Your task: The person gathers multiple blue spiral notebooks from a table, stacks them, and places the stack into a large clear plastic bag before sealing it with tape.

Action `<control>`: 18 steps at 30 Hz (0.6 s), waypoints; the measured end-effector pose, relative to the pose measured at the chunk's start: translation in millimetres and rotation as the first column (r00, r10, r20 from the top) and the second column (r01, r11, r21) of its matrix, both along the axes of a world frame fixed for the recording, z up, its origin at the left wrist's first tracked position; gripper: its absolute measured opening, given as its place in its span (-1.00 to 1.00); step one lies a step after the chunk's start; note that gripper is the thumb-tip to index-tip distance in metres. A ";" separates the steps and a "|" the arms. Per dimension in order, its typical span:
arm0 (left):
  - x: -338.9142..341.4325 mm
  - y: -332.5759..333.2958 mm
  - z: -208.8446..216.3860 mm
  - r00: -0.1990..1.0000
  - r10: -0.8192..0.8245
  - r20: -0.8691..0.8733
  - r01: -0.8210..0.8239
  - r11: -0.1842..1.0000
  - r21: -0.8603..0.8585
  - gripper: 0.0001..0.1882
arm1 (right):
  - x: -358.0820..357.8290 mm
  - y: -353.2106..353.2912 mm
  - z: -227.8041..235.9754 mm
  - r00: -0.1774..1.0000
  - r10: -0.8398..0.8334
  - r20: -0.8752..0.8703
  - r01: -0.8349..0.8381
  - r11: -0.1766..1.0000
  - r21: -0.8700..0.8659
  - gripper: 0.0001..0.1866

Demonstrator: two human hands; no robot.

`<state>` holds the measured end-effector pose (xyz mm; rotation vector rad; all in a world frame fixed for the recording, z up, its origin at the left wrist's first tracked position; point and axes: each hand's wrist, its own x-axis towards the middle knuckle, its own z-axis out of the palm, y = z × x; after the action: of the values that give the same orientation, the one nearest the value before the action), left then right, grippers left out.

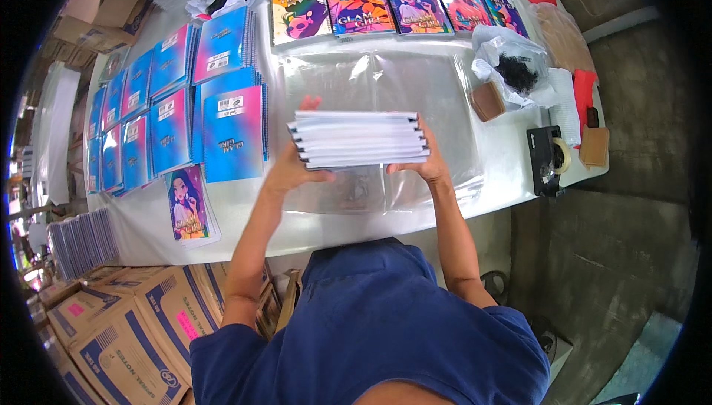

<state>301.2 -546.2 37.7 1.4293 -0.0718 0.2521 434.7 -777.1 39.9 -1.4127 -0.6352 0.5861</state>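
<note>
Head view, left hand (pixel 288 170) and right hand (pixel 432 168) grasping notebook stack (pixel 360 142), tabletop (pixel 493 196) beneath both, cartons (pixel 126 346) to their left, floor (pixel 630 279) right.

left hand (pixel 285 170): gripping, thumb inward | right hand (pixel 433 162): likewise | forearms (pixel 455 231): extended forward

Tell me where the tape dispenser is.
In the head view, the black tape dispenser sits at the right of the table, near its front edge, just left of a tan block and well right of the person's right hand.
</note>
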 end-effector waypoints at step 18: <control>0.3 -19.9 -72.1 0.972 0.213 -0.096 -0.182 0.949 0.256 -0.13 | 4.4 1.0 -55.5 0.989 0.003 0.149 0.012 0.995 -0.098 -0.19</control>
<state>301.6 -566.1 -34.3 1.6991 0.1474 0.3282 439.1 -776.1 -15.6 -1.5610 -0.7294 0.5176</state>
